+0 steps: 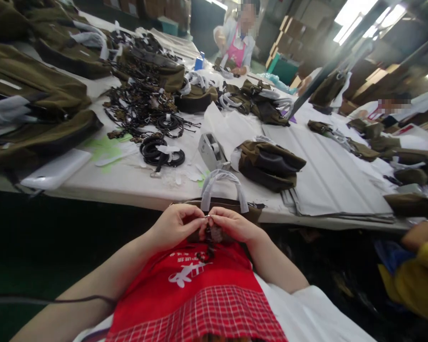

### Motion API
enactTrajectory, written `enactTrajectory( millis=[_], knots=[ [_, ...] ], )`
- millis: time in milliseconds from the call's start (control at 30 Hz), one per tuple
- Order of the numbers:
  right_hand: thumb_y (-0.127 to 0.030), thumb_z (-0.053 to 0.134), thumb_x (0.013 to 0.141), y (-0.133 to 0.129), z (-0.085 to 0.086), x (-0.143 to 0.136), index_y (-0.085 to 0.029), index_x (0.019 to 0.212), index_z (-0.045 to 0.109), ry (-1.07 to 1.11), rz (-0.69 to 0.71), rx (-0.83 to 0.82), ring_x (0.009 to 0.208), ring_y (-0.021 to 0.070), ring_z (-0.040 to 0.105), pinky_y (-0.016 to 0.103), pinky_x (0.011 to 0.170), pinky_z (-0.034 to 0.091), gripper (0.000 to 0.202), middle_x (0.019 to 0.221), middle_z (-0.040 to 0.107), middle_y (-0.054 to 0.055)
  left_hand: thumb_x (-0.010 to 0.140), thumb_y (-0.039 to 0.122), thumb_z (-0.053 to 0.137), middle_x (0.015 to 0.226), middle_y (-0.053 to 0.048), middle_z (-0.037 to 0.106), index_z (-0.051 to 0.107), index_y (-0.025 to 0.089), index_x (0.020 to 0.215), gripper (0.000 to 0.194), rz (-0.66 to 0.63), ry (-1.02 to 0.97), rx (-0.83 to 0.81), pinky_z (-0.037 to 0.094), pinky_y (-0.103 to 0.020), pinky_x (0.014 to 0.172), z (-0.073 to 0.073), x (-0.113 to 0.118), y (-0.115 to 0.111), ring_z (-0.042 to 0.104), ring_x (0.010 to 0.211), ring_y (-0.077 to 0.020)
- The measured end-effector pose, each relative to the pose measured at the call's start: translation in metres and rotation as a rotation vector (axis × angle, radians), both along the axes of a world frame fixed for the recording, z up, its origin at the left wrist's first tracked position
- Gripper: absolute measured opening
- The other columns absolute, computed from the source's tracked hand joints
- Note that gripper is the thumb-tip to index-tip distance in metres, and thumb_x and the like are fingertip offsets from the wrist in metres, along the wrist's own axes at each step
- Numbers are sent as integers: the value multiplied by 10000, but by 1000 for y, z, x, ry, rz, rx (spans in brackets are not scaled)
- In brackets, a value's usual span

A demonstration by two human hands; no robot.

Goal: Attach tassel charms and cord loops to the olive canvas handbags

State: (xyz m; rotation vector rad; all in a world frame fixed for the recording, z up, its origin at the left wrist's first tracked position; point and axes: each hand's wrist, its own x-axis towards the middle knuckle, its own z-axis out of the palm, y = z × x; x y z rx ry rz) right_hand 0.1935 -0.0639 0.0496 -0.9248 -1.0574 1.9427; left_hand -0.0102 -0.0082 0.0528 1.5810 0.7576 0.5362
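Note:
Both hands meet above my lap, their fingertips pinched together. My left hand (180, 223) and my right hand (231, 223) hold the top of a dark braided cord ornament (209, 237) between them. It dangles over my red apron; its small fastening is too small to make out. Just beyond my fingers, an olive handbag (255, 214) leans at the table's edge, its handle (224, 175) wrapped in pale protective film. Part of the bag is hidden behind my hands.
On the table (128, 183) lie a tangled heap of dark cord ornaments (142, 102), coiled black straps (162, 154), a grey tape dispenser (211, 151) and a folded olive bag (271, 164). More bags (32, 90) are piled left. Co-workers sit across and to the right; a yellow sleeve (423, 280) is close.

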Motion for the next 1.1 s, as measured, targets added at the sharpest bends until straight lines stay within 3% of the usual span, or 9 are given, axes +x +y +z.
enactTrajectory(
  millis=[233,367,533,667,733,833,933,1000,1100],
  knots=[
    [-506,759,770,-15,-10,8,-196,809,563,158,-162,-193,717,159,642,300,759,504,369,771,665,0,800,451,664,548,-13,635,688,127,783,326,-135,-106,-295,516,-250,548,-10,30,9,593,511,-135],
    [-420,760,799,-18,-16,17,-176,780,608,142,-277,-154,755,127,616,211,699,460,288,807,659,0,781,416,684,574,-21,654,701,115,759,303,-115,-23,-183,480,-212,529,-12,43,13,583,526,-117],
    [-432,680,859,-26,-27,25,-186,815,582,202,-275,-107,757,193,660,317,769,486,268,761,693,37,807,353,644,633,-32,712,708,138,754,231,-154,-8,-89,529,-235,627,-12,58,13,651,596,-144],
    [-401,654,859,-34,-37,27,-195,748,565,199,-419,-92,681,190,642,336,757,489,250,655,629,3,865,329,581,659,-35,726,702,150,764,238,-249,-7,-31,547,-260,655,-14,71,12,671,608,-159],
    [-380,637,858,-38,-41,30,-200,724,556,205,-494,-89,656,185,622,352,761,494,239,636,606,-4,901,332,536,700,-49,734,708,148,803,271,-274,46,85,553,-282,683,-16,80,15,678,645,-172],
    [-365,619,852,-44,-49,37,-201,707,553,214,-582,-77,649,179,601,369,790,495,228,636,595,-3,936,286,479,1007,-101,746,714,153,1038,288,-264,136,483,530,-362,881,-20,97,22,681,937,-224],
    [-393,628,832,-48,-58,44,-203,691,542,187,-657,-121,650,180,599,354,772,496,252,636,599,3,925,171,449,1380,-102,592,597,192,1310,413,-416,171,883,327,-434,1142,-24,121,29,506,1298,-236],
    [-409,633,819,-49,-65,48,-203,684,537,172,-706,-177,641,180,595,344,742,499,264,631,603,7,904,135,457,1400,-99,577,584,190,1323,441,-584,210,1027,200,-450,1201,-26,139,32,457,1350,-225],
    [-398,634,809,-48,-73,52,-204,675,535,210,-766,-232,613,167,577,338,734,505,255,617,596,-2,873,119,493,1132,-112,713,698,167,1111,318,-678,331,1157,166,-455,1197,-22,160,38,593,1174,-230]
  ],
)
